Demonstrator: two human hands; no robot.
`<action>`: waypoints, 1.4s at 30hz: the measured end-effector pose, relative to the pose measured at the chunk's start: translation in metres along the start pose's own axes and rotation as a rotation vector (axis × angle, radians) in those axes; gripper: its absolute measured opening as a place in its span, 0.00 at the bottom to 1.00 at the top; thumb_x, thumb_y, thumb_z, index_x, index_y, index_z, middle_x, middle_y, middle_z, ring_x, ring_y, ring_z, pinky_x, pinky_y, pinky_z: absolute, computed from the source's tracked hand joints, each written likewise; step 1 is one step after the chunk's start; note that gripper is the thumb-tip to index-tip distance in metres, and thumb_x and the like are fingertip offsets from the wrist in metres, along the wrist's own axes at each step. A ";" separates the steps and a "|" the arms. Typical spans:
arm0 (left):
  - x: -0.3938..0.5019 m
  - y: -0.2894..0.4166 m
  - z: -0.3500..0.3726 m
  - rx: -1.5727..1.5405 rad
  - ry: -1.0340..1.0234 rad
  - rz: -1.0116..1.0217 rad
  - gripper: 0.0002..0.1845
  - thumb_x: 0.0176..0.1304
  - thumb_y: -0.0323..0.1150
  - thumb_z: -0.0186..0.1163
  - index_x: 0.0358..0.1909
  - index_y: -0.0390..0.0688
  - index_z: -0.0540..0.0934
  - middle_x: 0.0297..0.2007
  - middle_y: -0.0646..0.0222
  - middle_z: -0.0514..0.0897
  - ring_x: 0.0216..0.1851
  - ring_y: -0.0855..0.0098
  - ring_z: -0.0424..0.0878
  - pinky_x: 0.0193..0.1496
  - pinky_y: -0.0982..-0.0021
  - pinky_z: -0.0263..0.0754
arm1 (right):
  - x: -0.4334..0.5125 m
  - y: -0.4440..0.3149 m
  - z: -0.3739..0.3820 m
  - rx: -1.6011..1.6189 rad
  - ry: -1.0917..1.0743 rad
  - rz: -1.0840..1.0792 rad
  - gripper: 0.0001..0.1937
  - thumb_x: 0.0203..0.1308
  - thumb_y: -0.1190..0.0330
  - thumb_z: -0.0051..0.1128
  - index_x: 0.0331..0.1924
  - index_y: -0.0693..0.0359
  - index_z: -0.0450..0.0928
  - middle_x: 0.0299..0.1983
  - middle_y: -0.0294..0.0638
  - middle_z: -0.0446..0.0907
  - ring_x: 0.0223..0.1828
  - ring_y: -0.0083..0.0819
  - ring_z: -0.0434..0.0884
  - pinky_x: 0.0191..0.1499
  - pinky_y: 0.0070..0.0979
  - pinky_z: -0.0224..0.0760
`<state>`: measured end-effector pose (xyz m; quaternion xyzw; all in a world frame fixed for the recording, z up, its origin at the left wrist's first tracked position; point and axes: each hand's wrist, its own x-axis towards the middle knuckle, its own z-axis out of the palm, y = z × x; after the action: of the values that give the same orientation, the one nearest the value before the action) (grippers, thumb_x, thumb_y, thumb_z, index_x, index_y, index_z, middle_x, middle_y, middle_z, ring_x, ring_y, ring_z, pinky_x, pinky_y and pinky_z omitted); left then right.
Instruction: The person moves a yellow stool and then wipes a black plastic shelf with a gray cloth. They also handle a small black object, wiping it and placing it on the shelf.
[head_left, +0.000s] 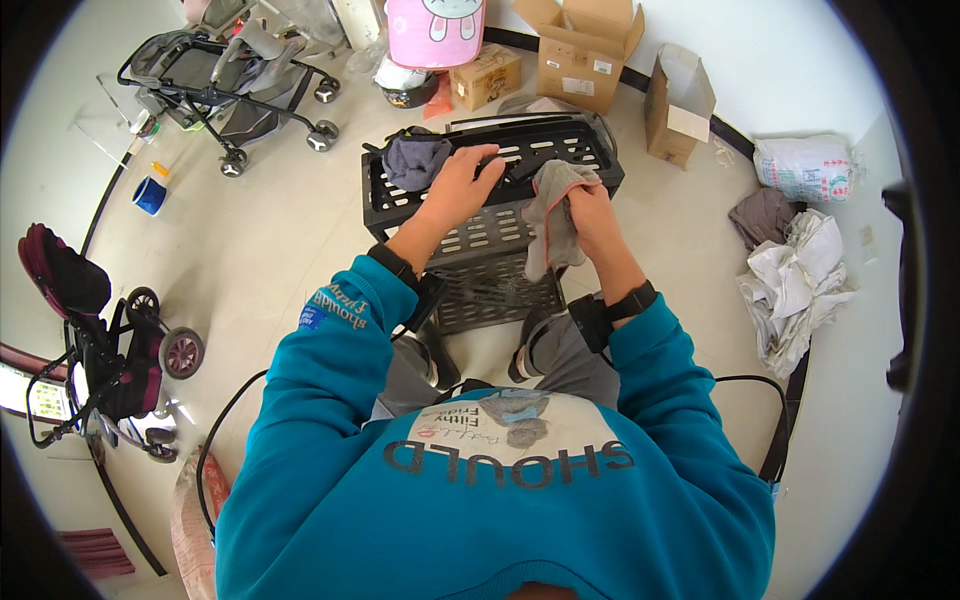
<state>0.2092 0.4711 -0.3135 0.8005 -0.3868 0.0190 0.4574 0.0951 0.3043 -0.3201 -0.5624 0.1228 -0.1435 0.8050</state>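
A black plastic rolling rack with slotted tiers (480, 234) stands right in front of me, between my feet. My right hand (592, 214) grips a grey cloth with reddish edging (551, 214), which hangs down over the rack's near right side. Over the top tier is my left hand (469, 180), its thumb apart from its fingers and no object seen in it. Whether its fingertips touch the rack, I cannot tell. A dark grey-blue cloth (416, 161) lies bunched at the top tier's left end. Small dark parts near my left fingertips are hard to make out.
Behind the rack are open cardboard boxes (581, 56) and a pink bin (435, 34). A grey stroller (232, 82) stands at the far left, a black and maroon one (120, 352) nearer. White crumpled sheeting (795, 292) lies at the right wall. Black cables (217, 427) run beside my arms.
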 end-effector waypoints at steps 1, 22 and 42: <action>-0.002 0.000 0.002 -0.036 -0.010 0.010 0.19 0.63 0.39 0.53 0.53 0.42 0.72 0.43 0.62 0.75 0.43 0.70 0.73 0.47 0.72 0.67 | -0.001 -0.001 0.002 0.019 0.020 -0.013 0.11 0.61 0.71 0.43 0.41 0.66 0.75 0.38 0.40 0.79 0.37 0.26 0.77 0.38 0.23 0.71; -0.042 -0.012 -0.054 0.383 0.347 0.226 0.09 0.53 0.24 0.54 0.35 0.45 0.79 0.33 0.66 0.79 0.38 0.60 0.72 0.43 0.64 0.66 | 0.066 -0.092 -0.098 -0.001 0.147 -0.100 0.22 0.65 0.51 0.40 0.55 0.57 0.67 0.53 0.36 0.72 0.53 0.31 0.70 0.57 0.32 0.63; -0.034 -0.012 -0.008 0.586 0.147 0.270 0.07 0.50 0.30 0.55 0.33 0.47 0.77 0.27 0.72 0.73 0.33 0.68 0.70 0.37 0.69 0.63 | 0.206 -0.047 -0.098 -1.398 -0.144 0.347 0.17 0.56 0.58 0.49 0.27 0.66 0.80 0.23 0.46 0.75 0.25 0.31 0.74 0.26 0.28 0.67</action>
<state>0.1952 0.5010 -0.3310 0.8361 -0.4334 0.2474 0.2277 0.2474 0.1277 -0.3167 -0.9261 0.2199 0.1359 0.2746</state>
